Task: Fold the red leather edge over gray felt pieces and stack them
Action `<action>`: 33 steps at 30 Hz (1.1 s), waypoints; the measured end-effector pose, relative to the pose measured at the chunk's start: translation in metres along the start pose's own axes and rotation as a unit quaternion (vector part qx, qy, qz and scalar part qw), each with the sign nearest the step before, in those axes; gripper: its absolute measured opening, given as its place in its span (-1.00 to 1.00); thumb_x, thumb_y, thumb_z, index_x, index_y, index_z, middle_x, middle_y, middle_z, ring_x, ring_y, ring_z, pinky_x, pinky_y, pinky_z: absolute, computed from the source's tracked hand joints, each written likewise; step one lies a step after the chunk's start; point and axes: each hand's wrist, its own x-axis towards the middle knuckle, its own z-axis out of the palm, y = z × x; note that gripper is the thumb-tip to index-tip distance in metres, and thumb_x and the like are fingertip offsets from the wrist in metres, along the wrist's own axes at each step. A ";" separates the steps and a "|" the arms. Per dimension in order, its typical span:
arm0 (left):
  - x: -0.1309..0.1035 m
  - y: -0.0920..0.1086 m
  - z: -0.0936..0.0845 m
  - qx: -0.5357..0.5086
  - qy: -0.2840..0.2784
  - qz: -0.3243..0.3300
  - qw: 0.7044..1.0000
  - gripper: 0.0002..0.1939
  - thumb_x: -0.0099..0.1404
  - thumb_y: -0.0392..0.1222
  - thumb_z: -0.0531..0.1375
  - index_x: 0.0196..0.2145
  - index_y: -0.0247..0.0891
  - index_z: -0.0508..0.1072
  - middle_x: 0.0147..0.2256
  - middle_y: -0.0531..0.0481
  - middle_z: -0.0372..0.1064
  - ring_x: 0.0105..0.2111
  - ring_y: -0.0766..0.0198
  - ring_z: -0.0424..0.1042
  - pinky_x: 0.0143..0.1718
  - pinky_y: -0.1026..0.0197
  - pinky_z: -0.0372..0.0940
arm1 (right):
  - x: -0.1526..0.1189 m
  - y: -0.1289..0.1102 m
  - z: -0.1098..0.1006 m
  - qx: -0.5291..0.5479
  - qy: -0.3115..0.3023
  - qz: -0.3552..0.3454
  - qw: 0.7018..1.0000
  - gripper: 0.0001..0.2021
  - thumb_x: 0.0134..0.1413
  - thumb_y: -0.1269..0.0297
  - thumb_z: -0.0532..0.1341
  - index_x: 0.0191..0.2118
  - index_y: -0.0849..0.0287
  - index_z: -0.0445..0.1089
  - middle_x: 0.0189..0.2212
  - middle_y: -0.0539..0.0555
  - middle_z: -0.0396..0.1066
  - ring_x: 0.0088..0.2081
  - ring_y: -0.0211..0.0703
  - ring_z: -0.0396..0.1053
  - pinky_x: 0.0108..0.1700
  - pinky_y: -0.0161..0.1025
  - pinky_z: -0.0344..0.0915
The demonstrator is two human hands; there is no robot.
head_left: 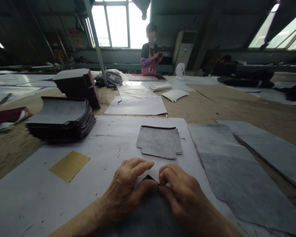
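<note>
The grey panel (156, 215) is over the white sheet (51, 200); the right hand (182, 187) pinches its far edge, while the left hand (127, 184), fingers spread, thumbs it. Probably light and pliable, it suits 2-handed edge holds.

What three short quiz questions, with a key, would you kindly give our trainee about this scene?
1. True or false: the yellow piece lies to the right of the right hand.
2. The notched grey pieces lie on: a) a white sheet; b) a metal tray; c) the floor.
3. How many hands touch the near grey piece?
Key: 1. False; 2. a; 3. Two, the left hand and the right.
</note>
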 end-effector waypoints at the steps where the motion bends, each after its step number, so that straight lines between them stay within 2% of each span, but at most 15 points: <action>1: 0.002 0.000 0.002 -0.015 -0.017 -0.014 1.000 -0.83 0.26 -0.19 0.09 -0.22 -0.21 0.44 -0.34 -0.02 0.40 -0.31 0.24 0.36 -0.23 0.14 0.28 | -0.001 0.000 0.003 0.000 0.014 -0.031 0.999 -0.88 -0.04 0.52 -0.01 -0.47 0.17 0.17 -0.46 0.06 0.29 -0.38 -0.20 0.26 -0.35 -0.27 0.15; 4: 0.005 0.000 0.004 -0.024 -0.034 -0.046 0.998 -0.76 0.27 -0.18 0.06 -0.47 -0.21 0.47 -0.53 0.04 0.37 -0.47 0.30 0.34 -0.38 0.24 0.24 | -0.002 0.001 0.009 0.003 0.019 -0.045 0.999 -0.88 -0.01 0.50 -0.01 -0.44 0.19 0.20 -0.49 0.05 0.30 -0.45 -0.23 0.27 -0.40 -0.31 0.15; 8: 0.005 -0.002 -0.002 0.002 0.007 -0.079 0.997 -0.75 0.26 -0.14 0.05 -0.50 -0.23 0.44 -0.52 0.04 0.38 -0.47 0.30 0.35 -0.40 0.29 0.21 | 0.003 0.002 0.003 0.021 -0.017 0.013 1.000 -0.85 0.02 0.45 0.04 -0.31 0.21 0.33 -0.44 0.03 0.39 -0.40 -0.25 0.34 -0.32 -0.34 0.18; 10: 0.007 -0.005 -0.009 0.010 0.024 -0.122 0.992 -0.72 0.24 -0.09 0.06 -0.53 -0.23 0.42 -0.55 0.07 0.36 -0.51 0.31 0.32 -0.42 0.30 0.18 | 0.005 0.004 -0.005 0.024 -0.040 0.047 0.998 -0.85 0.05 0.41 0.06 -0.38 0.17 0.37 -0.45 0.00 0.40 -0.38 -0.27 0.34 -0.30 -0.37 0.17; 13: 0.009 -0.012 -0.019 0.006 0.073 -0.193 0.979 -0.68 0.19 0.03 0.09 -0.54 -0.22 0.44 -0.59 0.09 0.32 -0.53 0.29 0.28 -0.46 0.31 0.14 | 0.004 0.008 -0.017 0.032 -0.049 0.099 0.993 -0.82 0.04 0.36 0.08 -0.52 0.18 0.36 -0.54 -0.03 0.37 -0.46 -0.30 0.30 -0.39 -0.40 0.14; 16: 0.006 -0.022 -0.023 -0.035 0.115 -0.232 0.965 -0.63 0.11 0.13 0.12 -0.53 -0.23 0.46 -0.59 0.10 0.30 -0.52 0.27 0.26 -0.47 0.31 0.13 | 0.000 0.009 -0.029 0.029 -0.015 0.136 0.990 -0.79 0.04 0.34 0.08 -0.55 0.20 0.34 -0.62 -0.03 0.30 -0.52 -0.32 0.26 -0.46 -0.41 0.10; 20: 0.007 -0.028 -0.022 -0.173 0.080 -0.296 0.936 -0.56 0.05 0.21 0.15 -0.50 -0.28 0.47 -0.58 0.07 0.31 -0.53 0.27 0.25 -0.50 0.31 0.15 | 0.005 0.005 -0.050 0.030 0.013 0.191 0.981 -0.81 -0.01 0.33 0.10 -0.56 0.21 0.34 -0.67 -0.06 0.25 -0.58 -0.35 0.22 -0.54 -0.42 0.07; 22: 0.019 -0.027 -0.024 -0.203 0.049 -0.299 0.931 -0.55 0.05 0.20 0.15 -0.52 -0.31 0.47 -0.62 0.07 0.28 -0.57 0.31 0.22 -0.54 0.32 0.12 | 0.017 0.009 -0.064 0.033 0.008 0.216 0.976 -0.85 -0.04 0.30 0.14 -0.54 0.22 0.34 -0.69 -0.07 0.25 -0.60 -0.35 0.23 -0.57 -0.43 0.07; 24: 0.042 -0.027 -0.028 -0.166 0.041 -0.269 0.948 -0.57 0.07 0.16 0.15 -0.55 -0.33 0.46 -0.66 0.08 0.25 -0.60 0.35 0.19 -0.56 0.33 0.09 | 0.037 0.018 -0.075 0.025 0.001 0.226 0.974 -0.85 -0.02 0.28 0.15 -0.50 0.23 0.35 -0.68 -0.07 0.26 -0.59 -0.35 0.25 -0.56 -0.44 0.11; 26: 0.072 -0.033 -0.029 -0.113 0.053 -0.235 0.964 -0.61 0.09 0.11 0.14 -0.51 -0.32 0.48 -0.62 0.07 0.31 -0.57 0.34 0.24 -0.53 0.32 0.13 | 0.062 0.033 -0.081 -0.004 0.002 0.230 0.973 -0.82 0.06 0.26 0.12 -0.45 0.24 0.35 -0.63 -0.06 0.30 -0.54 -0.34 0.28 -0.49 -0.41 0.19; 30: 0.124 -0.062 -0.017 -0.043 0.077 -0.221 0.971 -0.75 0.15 -0.05 0.17 -0.38 -0.30 0.48 -0.46 0.03 0.41 -0.41 0.29 0.36 -0.31 0.24 0.24 | 0.105 0.062 -0.071 -0.103 0.030 0.247 0.963 -0.77 0.16 0.18 0.10 -0.30 0.26 0.35 -0.36 0.02 0.37 -0.34 -0.25 0.34 -0.26 -0.21 0.31; 33: 0.141 -0.083 -0.002 0.034 0.075 -0.223 0.971 -0.76 0.24 -0.06 0.14 -0.34 -0.33 0.43 -0.37 0.00 0.40 -0.31 0.26 0.38 -0.18 0.09 0.27 | 0.120 0.080 -0.057 -0.165 0.053 0.258 0.950 -0.77 0.16 0.17 0.10 -0.20 0.23 0.34 -0.22 0.07 0.35 -0.21 -0.19 0.33 -0.15 -0.13 0.29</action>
